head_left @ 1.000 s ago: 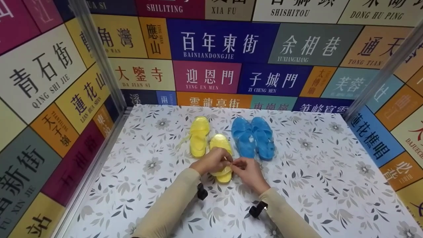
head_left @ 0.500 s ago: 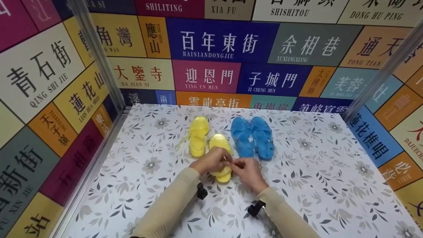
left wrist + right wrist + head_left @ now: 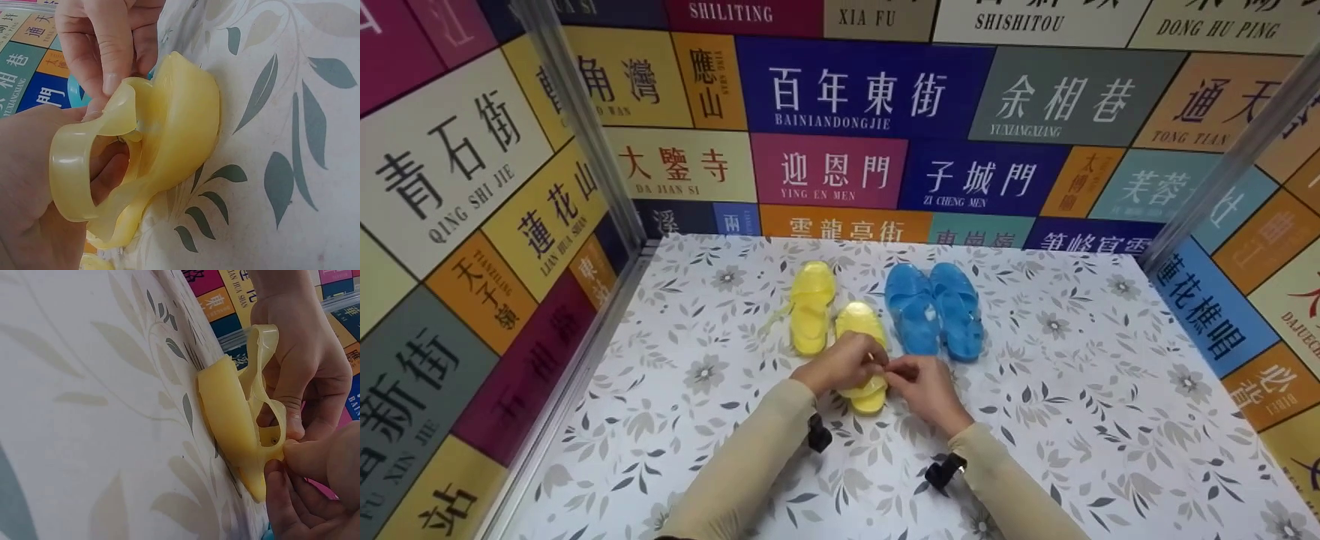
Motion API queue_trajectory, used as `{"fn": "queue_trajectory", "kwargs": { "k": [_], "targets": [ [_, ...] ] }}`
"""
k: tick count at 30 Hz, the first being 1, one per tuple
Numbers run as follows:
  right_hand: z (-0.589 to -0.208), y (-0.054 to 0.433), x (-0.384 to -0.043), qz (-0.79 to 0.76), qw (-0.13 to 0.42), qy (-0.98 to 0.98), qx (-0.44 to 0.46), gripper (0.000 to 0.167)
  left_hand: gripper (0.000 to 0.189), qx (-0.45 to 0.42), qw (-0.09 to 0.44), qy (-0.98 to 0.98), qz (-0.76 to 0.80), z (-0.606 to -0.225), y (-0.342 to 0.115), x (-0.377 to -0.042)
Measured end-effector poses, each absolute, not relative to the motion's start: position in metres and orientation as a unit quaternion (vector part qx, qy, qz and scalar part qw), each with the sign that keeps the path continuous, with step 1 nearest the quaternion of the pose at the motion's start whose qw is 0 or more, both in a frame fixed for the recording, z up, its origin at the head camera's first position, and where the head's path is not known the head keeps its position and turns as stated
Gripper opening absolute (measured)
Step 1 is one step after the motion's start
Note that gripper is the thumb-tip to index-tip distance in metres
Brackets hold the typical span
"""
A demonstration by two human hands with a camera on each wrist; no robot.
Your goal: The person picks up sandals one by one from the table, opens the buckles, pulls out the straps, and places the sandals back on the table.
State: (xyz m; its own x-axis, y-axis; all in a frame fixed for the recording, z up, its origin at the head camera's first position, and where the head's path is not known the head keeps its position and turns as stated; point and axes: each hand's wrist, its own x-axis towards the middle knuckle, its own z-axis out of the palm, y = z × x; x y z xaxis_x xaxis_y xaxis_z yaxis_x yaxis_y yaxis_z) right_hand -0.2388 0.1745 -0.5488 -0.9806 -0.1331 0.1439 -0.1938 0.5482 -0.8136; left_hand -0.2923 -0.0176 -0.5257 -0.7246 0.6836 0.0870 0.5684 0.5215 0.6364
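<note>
A yellow jelly sandal lies on the patterned tabletop, its toe pointing away from me. My left hand arches over its middle and covers much of the upper. In the left wrist view the left fingers reach through the opening behind the sandal's ankle strap. The right hand comes in from the right and pinches the strap at the sandal's outer side, thumb against forefinger. Both hands' fingertips meet there, beside a small metal buckle pin. The strap's end is hidden between the fingers.
A second yellow sandal lies to the left, its strap loose at the side. Two blue sandals stand side by side at the right. Sign-printed walls enclose the floral-covered table at the back and sides.
Both hands stay at the same spot on the strap, with only slight shifts of the right fingers. The sandals have not moved.
</note>
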Motion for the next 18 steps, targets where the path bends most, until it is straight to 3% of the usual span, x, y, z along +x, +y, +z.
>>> {"fn": "queue_trajectory", "kwargs": {
  "k": [7,18],
  "targets": [
    [-0.5452,0.1748,-0.2375,0.472,0.019,-0.877,0.087,0.004,0.027,0.355,0.088,0.866,0.341,-0.5253,-0.0182,-0.2928],
    [-0.5461,0.1684,-0.2409,0.473,0.060,-0.873,0.103,0.005,0.024,0.365,0.079,0.862,0.343,-0.5228,-0.0187,-0.2929]
  ]
}}
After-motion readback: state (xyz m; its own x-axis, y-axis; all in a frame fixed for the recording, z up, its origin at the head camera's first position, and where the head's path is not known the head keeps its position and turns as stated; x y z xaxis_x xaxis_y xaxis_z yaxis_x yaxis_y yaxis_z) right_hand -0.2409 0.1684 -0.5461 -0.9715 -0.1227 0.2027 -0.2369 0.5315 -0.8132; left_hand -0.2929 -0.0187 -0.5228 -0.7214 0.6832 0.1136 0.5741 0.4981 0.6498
